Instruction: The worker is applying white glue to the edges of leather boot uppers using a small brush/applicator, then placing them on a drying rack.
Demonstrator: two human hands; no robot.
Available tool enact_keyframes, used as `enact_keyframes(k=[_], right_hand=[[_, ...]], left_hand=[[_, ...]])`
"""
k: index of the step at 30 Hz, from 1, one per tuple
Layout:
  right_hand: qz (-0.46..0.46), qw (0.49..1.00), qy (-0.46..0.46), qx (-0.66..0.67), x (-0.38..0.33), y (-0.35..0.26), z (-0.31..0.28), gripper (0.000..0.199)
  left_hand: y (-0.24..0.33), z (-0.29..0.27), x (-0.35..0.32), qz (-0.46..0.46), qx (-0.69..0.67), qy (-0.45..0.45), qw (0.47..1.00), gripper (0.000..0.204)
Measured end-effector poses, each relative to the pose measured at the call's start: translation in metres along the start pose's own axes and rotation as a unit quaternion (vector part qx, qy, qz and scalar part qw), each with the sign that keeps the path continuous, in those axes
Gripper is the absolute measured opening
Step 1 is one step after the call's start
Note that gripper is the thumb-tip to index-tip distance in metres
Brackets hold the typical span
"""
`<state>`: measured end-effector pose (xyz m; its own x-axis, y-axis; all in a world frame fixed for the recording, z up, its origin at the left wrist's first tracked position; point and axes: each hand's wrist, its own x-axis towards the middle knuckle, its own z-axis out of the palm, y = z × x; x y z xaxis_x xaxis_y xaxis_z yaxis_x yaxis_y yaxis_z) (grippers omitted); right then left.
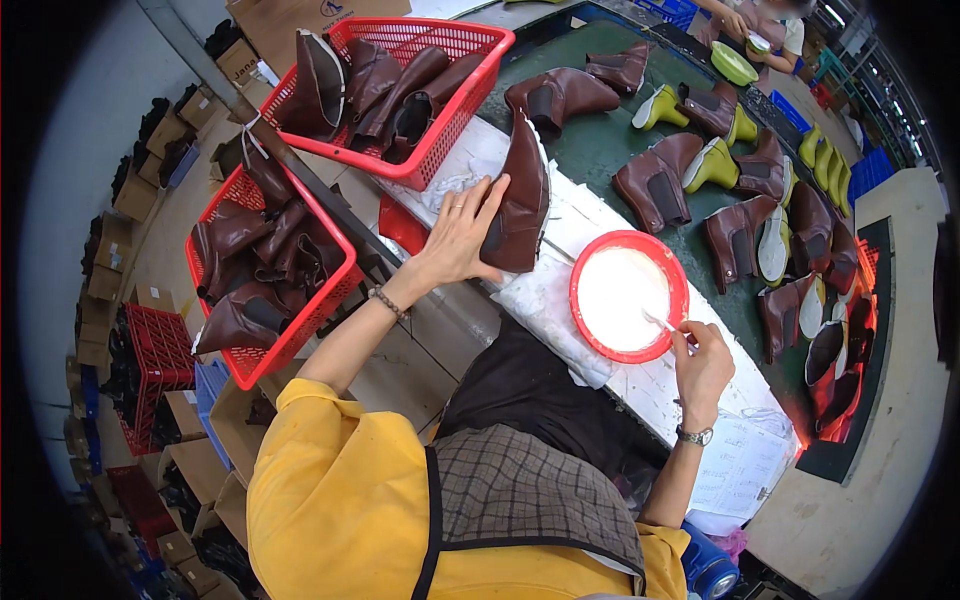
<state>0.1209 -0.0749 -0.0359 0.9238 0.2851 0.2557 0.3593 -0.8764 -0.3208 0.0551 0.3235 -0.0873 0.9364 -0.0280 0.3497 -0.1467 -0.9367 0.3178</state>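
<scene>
My left hand (pixel 462 232) grips a brown leather boot upper (pixel 520 205) at its side, fingers spread along it and thumb near its lower end. A pale edge runs down the upper's right side. Between my hands, a red bowl (pixel 682 290) of thick white liquid (pixel 622 295) stands on the white bench (pixel 570 200). My right hand (pixel 703 368) is closed at the bowl's near right rim, pinching a thin white-handled brush (pixel 660 322). The brush's tip dips into the liquid, so its end is hidden.
Two red baskets (pixel 432 172) (pixel 345 275) of brown uppers stand at left. Beyond the bench, a green conveyor belt (pixel 590 140) carries several brown boots (pixel 655 185) and lime-green lasts (pixel 712 165). Papers (pixel 740 460) lie at near right. Another person (pixel 775 40) works at far right with a green bowl (pixel 733 64).
</scene>
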Motion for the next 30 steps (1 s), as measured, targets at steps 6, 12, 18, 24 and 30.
enact_keyframes(k=[6, 12, 18, 24, 30], right_hand=[[0.099, 0.991, -0.006, 0.091, -0.007, 0.012, -0.002, 0.019], [0.044, 0.977, 0.087, 0.191, -0.004, 0.009, -0.012, 0.014], [-0.047, 0.940, 0.131, 0.312, 0.028, -0.019, -0.017, 0.013], [-0.090, 0.908, 0.164, 0.375, 0.035, -0.017, -0.019, 0.016], [-0.094, 0.903, 0.177, 0.380, 0.006, -0.020, -0.017, 0.019]], left_hand=[[-0.006, -0.010, 0.010, -0.061, -0.115, -0.009, 0.991, 0.126], [0.032, -0.042, 0.007, -0.012, -0.200, 0.033, 0.979, 0.122], [0.080, -0.059, 0.011, 0.174, -0.211, -0.026, 0.962, 0.119], [0.093, -0.050, 0.009, 0.166, -0.280, 0.032, 0.945, 0.124], [0.094, -0.029, 0.021, 0.176, -0.283, 0.146, 0.931, 0.131]])
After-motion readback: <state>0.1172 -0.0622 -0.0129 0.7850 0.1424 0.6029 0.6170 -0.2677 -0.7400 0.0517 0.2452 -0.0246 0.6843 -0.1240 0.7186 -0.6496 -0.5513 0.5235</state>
